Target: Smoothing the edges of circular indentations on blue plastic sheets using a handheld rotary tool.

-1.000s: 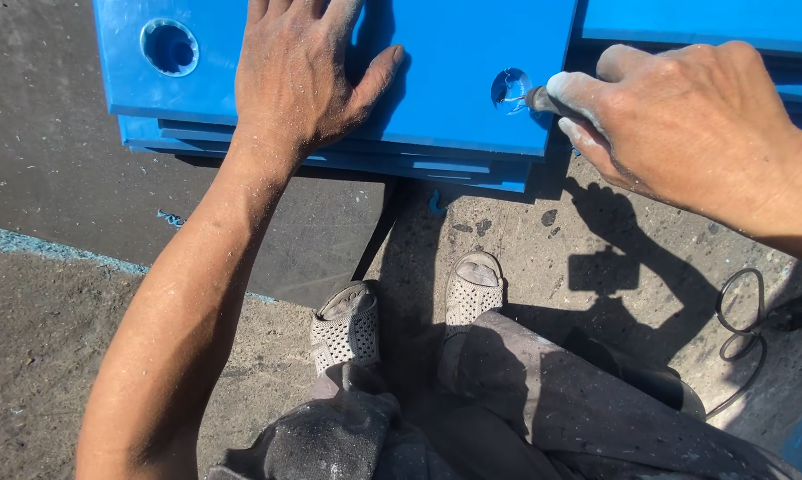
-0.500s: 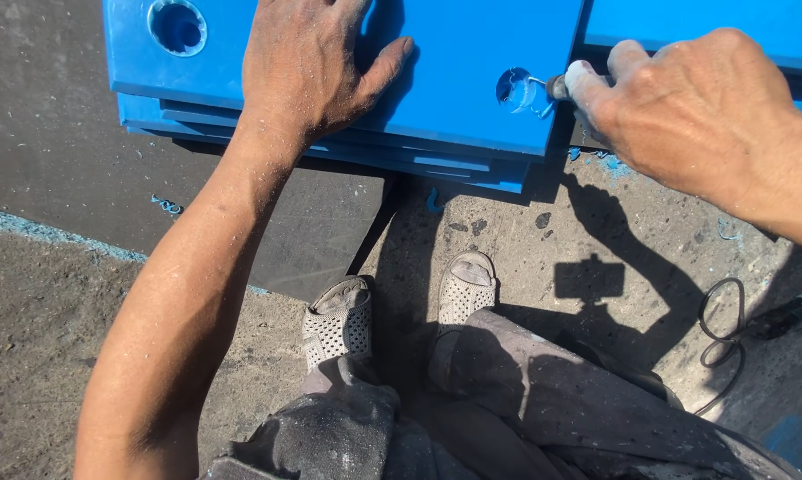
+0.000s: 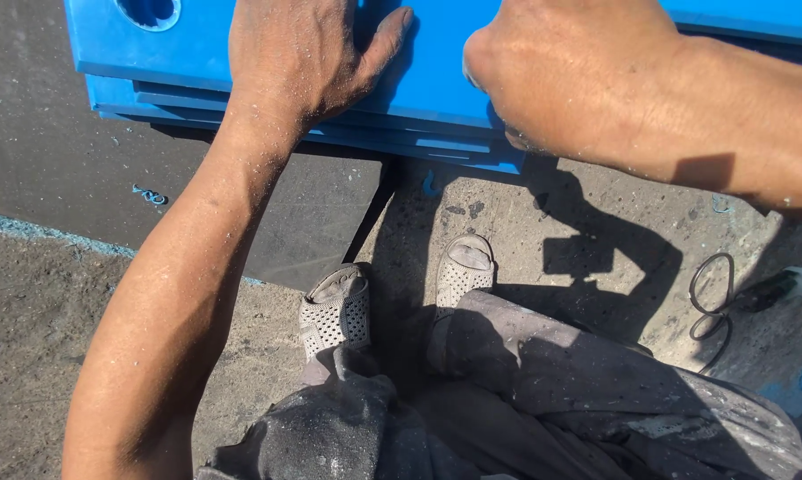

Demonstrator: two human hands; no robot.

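My left hand [image 3: 303,53] lies flat on the top blue plastic board [image 3: 436,84], fingers spread and thumb out to the right. This board tops a stack of several blue boards [image 3: 241,114]; a round hole [image 3: 147,11] is cut near its left corner. My right hand [image 3: 570,76] is curled into a fist over the board's near edge, to the right of the left hand. It covers the spot where a second hole showed earlier. The small tool it held at its fingertips is hidden under the fist.
The stack rests above a dark mat [image 3: 63,169] and a dusty concrete floor [image 3: 596,222] with blue shavings. My feet in perforated grey shoes [image 3: 334,311] stand just below the stack. A looped black cable [image 3: 712,298] and a tool handle [image 3: 783,284] lie at the right.
My right hand has moved left and down over the board's second hole, now covering it. The view has tilted closer. The left hand stays pressed on the board.
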